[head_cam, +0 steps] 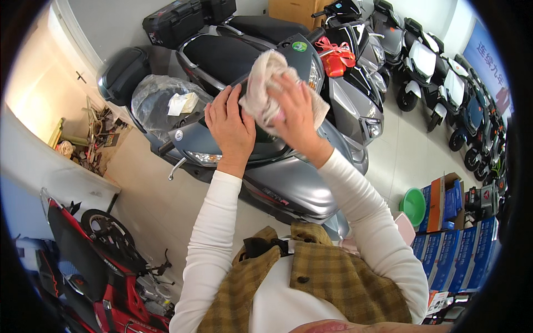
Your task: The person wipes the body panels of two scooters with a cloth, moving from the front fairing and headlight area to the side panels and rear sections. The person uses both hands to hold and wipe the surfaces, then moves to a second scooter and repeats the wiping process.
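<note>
A grey motor scooter stands before me, its front towards my body. My right hand presses a crumpled pale cloth against the upper middle of the scooter's front, between the handlebar ends. My left hand rests beside the cloth, fingers spread a little over the edge of the same part; nothing shows in it. The cloth hides much of the surface under it. Clear plastic film with a piece of paper on it covers the scooter's seat area behind the left handlebar.
More scooters with top boxes stand close behind. A red ribboned item hangs at a handlebar. At right are a row of scooters, a green basin and blue boxes. A red two-wheeler stands at lower left.
</note>
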`<action>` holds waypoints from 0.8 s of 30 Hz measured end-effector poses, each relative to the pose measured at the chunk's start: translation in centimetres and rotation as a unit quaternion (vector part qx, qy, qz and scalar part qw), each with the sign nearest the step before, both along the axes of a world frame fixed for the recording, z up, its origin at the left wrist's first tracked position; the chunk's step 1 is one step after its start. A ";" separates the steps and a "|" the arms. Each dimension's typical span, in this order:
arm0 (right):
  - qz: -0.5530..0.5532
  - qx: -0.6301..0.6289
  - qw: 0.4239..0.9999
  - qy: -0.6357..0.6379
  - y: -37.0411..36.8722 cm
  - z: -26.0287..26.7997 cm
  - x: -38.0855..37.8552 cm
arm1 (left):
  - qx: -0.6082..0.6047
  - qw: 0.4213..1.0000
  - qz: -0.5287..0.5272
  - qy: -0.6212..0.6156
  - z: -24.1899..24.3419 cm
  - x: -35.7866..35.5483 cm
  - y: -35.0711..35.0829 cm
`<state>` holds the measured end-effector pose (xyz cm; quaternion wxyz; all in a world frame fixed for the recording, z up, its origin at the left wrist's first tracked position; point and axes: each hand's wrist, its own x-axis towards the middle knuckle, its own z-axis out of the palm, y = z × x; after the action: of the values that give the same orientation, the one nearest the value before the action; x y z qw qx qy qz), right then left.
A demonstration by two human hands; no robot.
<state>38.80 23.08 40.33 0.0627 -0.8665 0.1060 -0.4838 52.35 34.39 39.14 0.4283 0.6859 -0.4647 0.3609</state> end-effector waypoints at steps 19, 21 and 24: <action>-0.106 0.033 0.992 -0.061 -13.0 5.6 4.1 | -0.001 1.000 -0.017 -0.018 0.2 0.0 -0.1; -0.122 0.046 0.990 -0.061 -12.5 5.0 3.7 | 0.002 1.000 -0.010 -0.021 0.3 -0.1 0.0; -0.139 0.030 0.986 -0.088 -10.3 2.8 2.1 | 0.001 1.000 0.006 -0.031 0.2 -0.1 -0.1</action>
<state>40.86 12.75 43.12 0.0301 -0.7950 0.2340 -0.5588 52.21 34.31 39.31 0.4110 0.6773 -0.4743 0.3839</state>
